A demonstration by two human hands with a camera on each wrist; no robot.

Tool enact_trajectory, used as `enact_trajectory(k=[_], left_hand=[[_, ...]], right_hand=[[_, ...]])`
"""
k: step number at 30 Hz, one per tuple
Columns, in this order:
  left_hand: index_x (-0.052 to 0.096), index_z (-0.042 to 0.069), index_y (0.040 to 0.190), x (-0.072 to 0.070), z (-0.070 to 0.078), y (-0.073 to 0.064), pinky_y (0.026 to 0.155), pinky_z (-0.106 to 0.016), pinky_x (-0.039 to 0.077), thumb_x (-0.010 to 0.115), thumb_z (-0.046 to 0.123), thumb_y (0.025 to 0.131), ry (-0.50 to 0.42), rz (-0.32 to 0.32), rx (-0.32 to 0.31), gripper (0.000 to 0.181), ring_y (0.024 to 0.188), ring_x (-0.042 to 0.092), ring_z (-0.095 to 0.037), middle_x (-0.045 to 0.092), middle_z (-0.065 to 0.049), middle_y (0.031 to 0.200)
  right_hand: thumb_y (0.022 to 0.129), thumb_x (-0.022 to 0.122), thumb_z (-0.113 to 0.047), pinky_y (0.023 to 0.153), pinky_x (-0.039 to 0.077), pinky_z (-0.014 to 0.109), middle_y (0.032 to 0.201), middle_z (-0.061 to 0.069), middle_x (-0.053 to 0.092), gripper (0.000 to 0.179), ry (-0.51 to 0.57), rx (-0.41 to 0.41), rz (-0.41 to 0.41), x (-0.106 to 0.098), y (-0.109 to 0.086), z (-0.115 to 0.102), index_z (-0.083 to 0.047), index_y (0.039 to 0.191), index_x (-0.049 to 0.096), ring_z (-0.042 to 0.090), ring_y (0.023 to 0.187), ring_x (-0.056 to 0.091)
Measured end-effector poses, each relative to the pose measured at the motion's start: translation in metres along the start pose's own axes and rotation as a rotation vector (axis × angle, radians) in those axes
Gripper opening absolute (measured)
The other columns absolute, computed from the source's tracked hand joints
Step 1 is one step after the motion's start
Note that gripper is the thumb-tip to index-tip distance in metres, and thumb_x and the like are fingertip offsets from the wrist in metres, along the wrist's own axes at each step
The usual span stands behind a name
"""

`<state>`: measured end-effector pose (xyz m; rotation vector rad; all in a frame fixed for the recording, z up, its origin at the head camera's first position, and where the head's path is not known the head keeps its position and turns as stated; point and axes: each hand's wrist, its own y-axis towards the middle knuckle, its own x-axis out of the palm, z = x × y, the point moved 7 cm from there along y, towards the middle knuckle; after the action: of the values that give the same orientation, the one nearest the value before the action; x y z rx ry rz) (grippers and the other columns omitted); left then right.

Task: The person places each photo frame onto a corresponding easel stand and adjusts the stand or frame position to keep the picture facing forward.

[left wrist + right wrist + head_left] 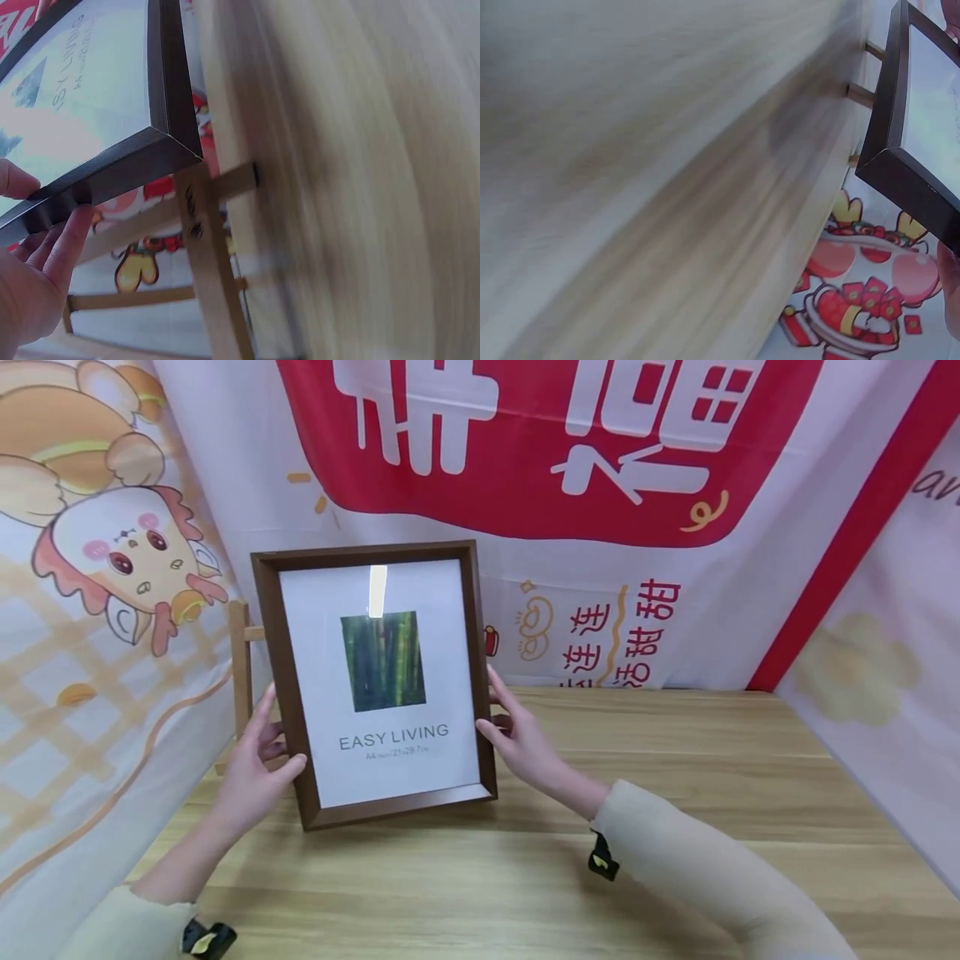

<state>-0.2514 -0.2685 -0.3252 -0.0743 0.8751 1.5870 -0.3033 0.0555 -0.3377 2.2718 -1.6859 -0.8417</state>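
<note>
One left grip (249, 770) and one right grip (527, 745) pinch opposite sides of the framed picture (384, 670), tilted between them.

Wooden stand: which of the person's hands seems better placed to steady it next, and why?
Likely the left hand: it grips the picture frame on the side where the wooden stand shows in the head view, while the right hand grips the opposite side.
</note>
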Motion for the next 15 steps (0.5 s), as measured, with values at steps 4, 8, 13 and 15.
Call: enact_trajectory(k=[4,8,13,15], left_hand=[[0.01,0.024,0.158,-0.018,0.0,0.0,0.075,-0.004,0.045,0.062,-0.017,0.081,-0.003,0.041,0.016,0.102,0.098,0.054,-0.001,0.038,-0.03,0.143],[0.009,0.021,0.158,-0.033,-0.002,0.002,0.071,-0.006,0.048,0.059,-0.019,0.081,-0.028,0.077,0.018,0.1,0.092,0.053,0.01,0.048,-0.035,0.129],[0.009,0.018,0.158,-0.052,-0.011,0.005,0.073,-0.005,0.047,0.059,-0.018,0.082,0.008,0.108,0.007,0.098,0.093,0.052,0.012,0.045,-0.037,0.132],[0.01,0.019,0.158,-0.059,-0.013,0.007,0.075,-0.005,0.046,0.06,-0.017,0.081,0.031,0.123,0.01,0.098,0.092,0.052,0.012,0.046,-0.036,0.131]], right_hand=[[0.095,0.057,0.002,0.083,0.056,0.032,0.142,0.022,0.041,0.076,-0.01,-0.034,-0.014,0.013,0.013,-0.01,-0.019,0.157,0.017,0.03,0.099,0.065],[0.096,0.057,0.001,0.084,0.055,0.033,0.143,0.022,0.041,0.076,-0.023,-0.072,-0.019,0.026,0.027,-0.017,-0.02,0.157,0.018,0.031,0.101,0.065],[0.096,0.058,-0.001,0.085,0.054,0.03,0.146,0.02,0.04,0.077,-0.046,-0.093,-0.024,0.043,0.043,-0.02,-0.022,0.157,0.018,0.029,0.108,0.062],[0.096,0.058,-0.001,0.087,0.054,0.029,0.148,0.018,0.039,0.076,-0.045,-0.098,-0.028,0.049,0.05,-0.021,-0.023,0.157,0.018,0.028,0.113,0.059]])
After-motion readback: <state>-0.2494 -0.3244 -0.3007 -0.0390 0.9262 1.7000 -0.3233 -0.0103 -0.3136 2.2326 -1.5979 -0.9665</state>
